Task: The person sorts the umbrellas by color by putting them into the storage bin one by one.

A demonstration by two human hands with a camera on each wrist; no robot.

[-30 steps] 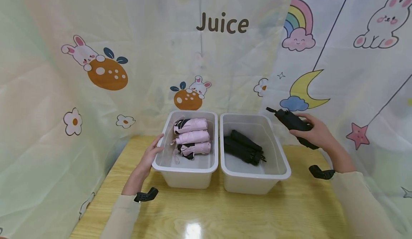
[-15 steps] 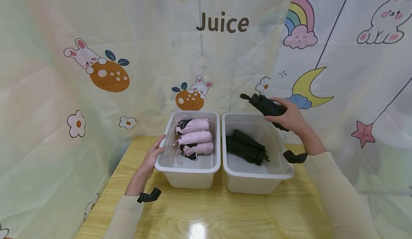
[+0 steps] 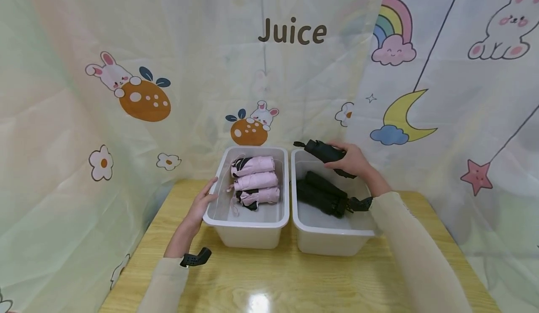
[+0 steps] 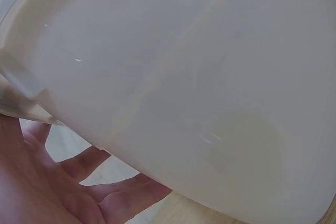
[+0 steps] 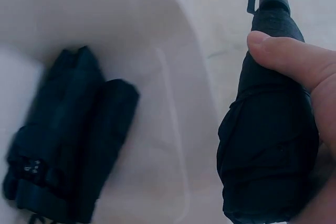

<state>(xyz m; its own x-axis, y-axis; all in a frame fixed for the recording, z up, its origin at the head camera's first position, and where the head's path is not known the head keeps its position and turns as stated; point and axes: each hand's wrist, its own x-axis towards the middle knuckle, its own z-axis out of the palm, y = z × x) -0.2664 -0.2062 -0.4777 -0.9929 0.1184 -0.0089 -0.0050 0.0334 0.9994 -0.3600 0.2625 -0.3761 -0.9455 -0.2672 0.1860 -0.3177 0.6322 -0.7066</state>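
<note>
My right hand (image 3: 353,159) grips a black folded umbrella (image 3: 323,152), its wrist strap pointing left, over the back of the right white bin (image 3: 332,245). In the right wrist view the thumb lies along that umbrella (image 5: 270,124). Black folded umbrellas (image 3: 322,193) lie below it in this bin. My left hand (image 3: 197,209) rests at the left side of the left white bin (image 3: 248,236), fingertips at its rim. In the left wrist view its fingers spread along the bin's wall (image 4: 210,77). Inside that bin, three pink folded umbrellas (image 3: 256,180) lie in a row.
The two bins stand side by side, a narrow gap between them, on a wooden table (image 3: 236,280). A printed cloth curtain (image 3: 189,93) hangs close behind them and along both sides.
My right hand has carried the black umbrella left from beyond the right bin, then lowered it over that bin's back part. The left hand stays at the left bin; the view shifts slightly.
</note>
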